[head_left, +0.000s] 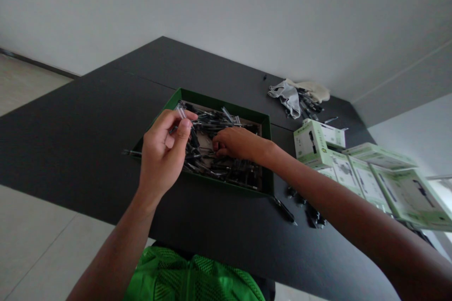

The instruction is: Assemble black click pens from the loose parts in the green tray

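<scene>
A shallow green box [226, 102] full of loose pens [208, 124], black with clear barrels, sits on the dark table. Over its left side, my left hand [164, 146] is closed around clear-barrelled pens [181, 113], their ends showing between thumb and fingers; how many there are I cannot tell. My right hand [235, 142] reaches into the middle of the box, fingers curled down among the pens. Whatever those fingertips hold is hidden.
White and green pen cartons [312, 146] are grouped at the right. Behind them lie a grey-white glove [287, 96] and more black pens [309, 103]. One pen [284, 209] rests outside the box's near right corner, beside several small dark parts [314, 216]. A wall [226, 14] stands behind the table.
</scene>
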A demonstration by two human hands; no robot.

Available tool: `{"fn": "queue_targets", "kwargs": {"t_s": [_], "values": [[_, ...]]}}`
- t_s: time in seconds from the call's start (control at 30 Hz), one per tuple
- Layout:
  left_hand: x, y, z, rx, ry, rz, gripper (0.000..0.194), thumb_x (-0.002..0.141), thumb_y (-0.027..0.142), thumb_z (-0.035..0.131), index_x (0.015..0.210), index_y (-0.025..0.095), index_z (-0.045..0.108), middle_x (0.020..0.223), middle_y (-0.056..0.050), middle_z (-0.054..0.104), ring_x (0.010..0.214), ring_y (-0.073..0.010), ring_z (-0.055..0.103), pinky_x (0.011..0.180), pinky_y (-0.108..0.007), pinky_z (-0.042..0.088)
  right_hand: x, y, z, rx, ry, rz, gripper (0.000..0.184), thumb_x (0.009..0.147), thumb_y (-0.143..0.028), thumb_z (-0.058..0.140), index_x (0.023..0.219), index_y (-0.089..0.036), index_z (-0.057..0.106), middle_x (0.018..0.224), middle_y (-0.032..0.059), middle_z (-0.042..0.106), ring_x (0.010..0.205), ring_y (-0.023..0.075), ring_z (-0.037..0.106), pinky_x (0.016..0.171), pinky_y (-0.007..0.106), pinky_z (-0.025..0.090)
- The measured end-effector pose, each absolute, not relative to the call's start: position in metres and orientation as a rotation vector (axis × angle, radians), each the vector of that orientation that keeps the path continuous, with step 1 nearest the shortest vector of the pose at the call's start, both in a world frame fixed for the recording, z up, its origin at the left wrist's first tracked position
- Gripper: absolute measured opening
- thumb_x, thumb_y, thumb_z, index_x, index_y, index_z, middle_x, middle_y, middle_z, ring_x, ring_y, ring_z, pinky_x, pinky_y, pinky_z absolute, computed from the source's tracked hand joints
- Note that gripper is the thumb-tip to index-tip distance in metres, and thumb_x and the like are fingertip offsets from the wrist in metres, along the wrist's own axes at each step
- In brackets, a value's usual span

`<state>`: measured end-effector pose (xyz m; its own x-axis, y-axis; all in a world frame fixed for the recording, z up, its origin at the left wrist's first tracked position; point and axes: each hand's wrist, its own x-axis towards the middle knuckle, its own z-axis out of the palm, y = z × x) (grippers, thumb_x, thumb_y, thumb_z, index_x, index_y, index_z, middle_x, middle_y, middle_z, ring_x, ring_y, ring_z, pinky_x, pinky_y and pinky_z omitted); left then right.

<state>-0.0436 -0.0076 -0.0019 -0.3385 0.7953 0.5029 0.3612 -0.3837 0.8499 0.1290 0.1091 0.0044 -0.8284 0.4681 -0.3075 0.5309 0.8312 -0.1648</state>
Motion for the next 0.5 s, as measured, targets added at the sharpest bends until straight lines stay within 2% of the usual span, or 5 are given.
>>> {"fn": "queue_targets", "kwargs": {"t_s": [0.23,0.33,0.5], "values": [[-0.040,-0.009,-0.001,1.601,1.515,1.753,0.016,0.104,0.031,0.062,0.105,0.022,0.074,0.101,-0.001,0.073,0.083,-0.0144,0.063,0.075,-0.026,0.050,0.128,0.100,0.009,0.776,2.808,-0.157,0.023,0.095,-0.012,0.071,0.117,-0.018,0.077,0.116,0.0118,0.080,0.108,0.0286,0.076,0.081,0.033,0.052],[-0.037,-0.009,-0.001,1.692,1.539,1.715,0.014,0.103,0.025,0.062,0.104,0.020,0.075,0.100,-0.002,0.072,0.088,-0.0144,0.066,0.079,-0.025,0.051,0.127,0.097,0.011,0.818,2.780,-0.129,0.022,0.098,-0.011,0.067,0.116,-0.018,0.078,0.115,0.0119,0.080,0.107,0.0286,0.076,0.080,0.033,0.052],[-0.031,-0.009,-0.001,1.827,1.578,1.636,0.016,0.103,0.025,0.061,0.106,0.017,0.075,0.106,-0.004,0.073,0.098,-0.0157,0.071,0.085,-0.024,0.056,0.139,0.100,0.022,0.832,2.820,-0.134,0.023,0.095,-0.009,0.067,0.113,-0.019,0.078,0.110,0.0099,0.080,0.102,0.0259,0.075,0.077,0.032,0.049]]}}
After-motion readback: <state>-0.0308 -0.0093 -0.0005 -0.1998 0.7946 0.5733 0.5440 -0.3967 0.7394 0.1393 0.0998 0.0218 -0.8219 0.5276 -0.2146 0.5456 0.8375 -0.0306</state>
